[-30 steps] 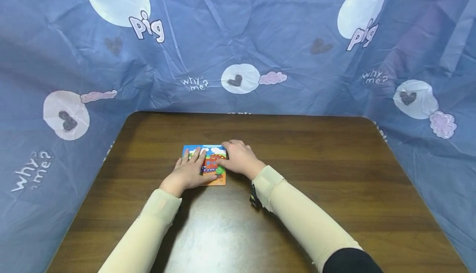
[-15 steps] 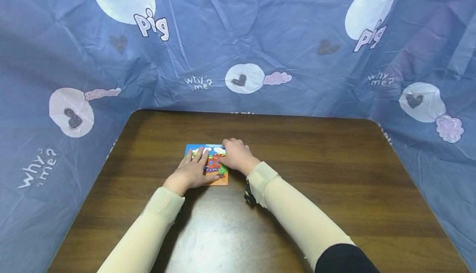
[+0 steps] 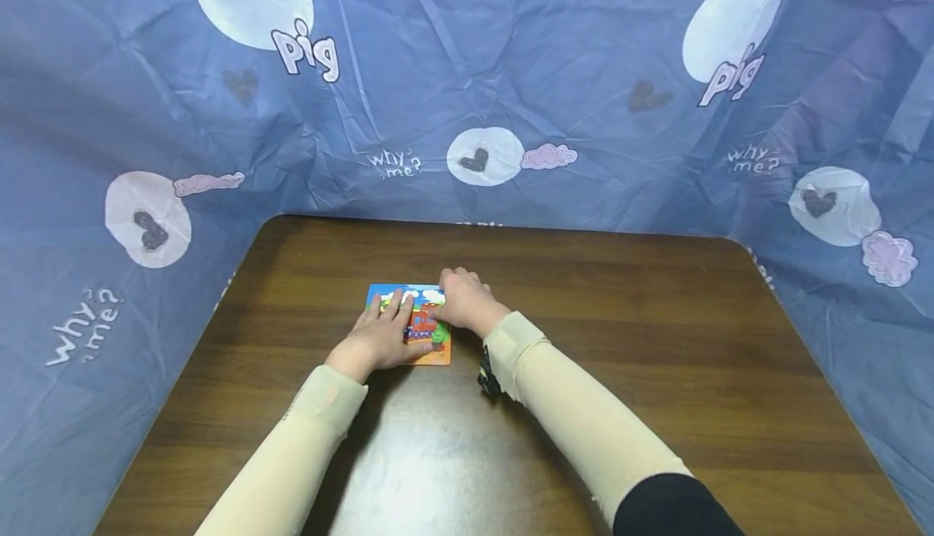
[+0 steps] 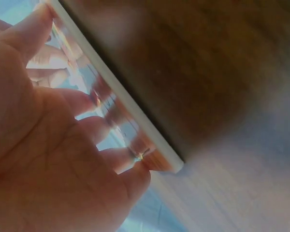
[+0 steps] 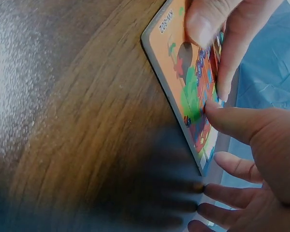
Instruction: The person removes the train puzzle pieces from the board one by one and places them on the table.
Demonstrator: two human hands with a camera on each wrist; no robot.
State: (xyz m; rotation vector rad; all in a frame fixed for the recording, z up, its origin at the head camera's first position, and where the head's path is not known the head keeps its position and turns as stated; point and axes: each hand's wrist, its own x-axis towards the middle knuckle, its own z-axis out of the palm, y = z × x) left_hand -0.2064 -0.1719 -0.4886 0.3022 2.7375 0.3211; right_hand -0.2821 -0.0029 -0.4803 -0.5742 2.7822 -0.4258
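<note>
A small square picture board point(image 3: 423, 323) lies flat on the wooden table, printed with a red train, a green shape, white clouds and blue sky. My left hand point(image 3: 375, 340) rests across its left part with spread fingers, covering that side. In the left wrist view those fingers reach over the board's face point(image 4: 113, 116) by its pale near edge. At the far right corner is my right hand point(image 3: 469, 302). Its thumb point(image 5: 227, 116) touches the printed face in the right wrist view. The index fingertip is at the board's far edge, and the other fingers reach the table beyond the corner.
The brown wooden table point(image 3: 620, 341) has rounded far corners and a bright glare spot near its front. A blue patterned cloth point(image 3: 584, 98) hangs behind it and at both sides. A dark device point(image 3: 487, 375) sits at my right wrist.
The head view has shifted slightly, so the whole scene sits a little further right. Both hands stay on the board, with only a slight shift of the right hand against it.
</note>
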